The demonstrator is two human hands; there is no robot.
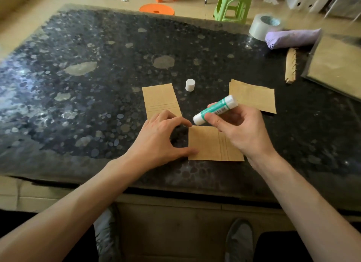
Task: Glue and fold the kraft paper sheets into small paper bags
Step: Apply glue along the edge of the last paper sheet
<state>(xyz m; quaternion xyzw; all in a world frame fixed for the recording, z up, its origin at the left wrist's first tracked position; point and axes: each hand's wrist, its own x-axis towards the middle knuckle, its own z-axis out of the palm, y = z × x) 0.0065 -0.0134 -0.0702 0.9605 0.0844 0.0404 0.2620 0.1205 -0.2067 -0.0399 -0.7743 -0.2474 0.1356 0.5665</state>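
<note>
A kraft paper sheet [207,144] with ruled lines lies flat near the table's front edge. My left hand [160,136] touches its left edge with thumb and fingertip, the fingers arched over the dark tabletop. My right hand [236,130] grips a green and white glue stick [214,109] above the sheet's upper right part, the stick tilted. The stick's white cap [190,85] stands on the table farther back. A second kraft sheet [161,99] lies behind my left hand, and a small stack of kraft sheets [253,96] lies to the right.
A dark speckled table [88,85] holds a tape roll [263,26], a folded purple umbrella [293,38], a torn spiral-punched paper strip [290,66] and a kraft-covered pad [336,66] at the far right. Green [232,3] and orange [157,9] stools stand beyond the table.
</note>
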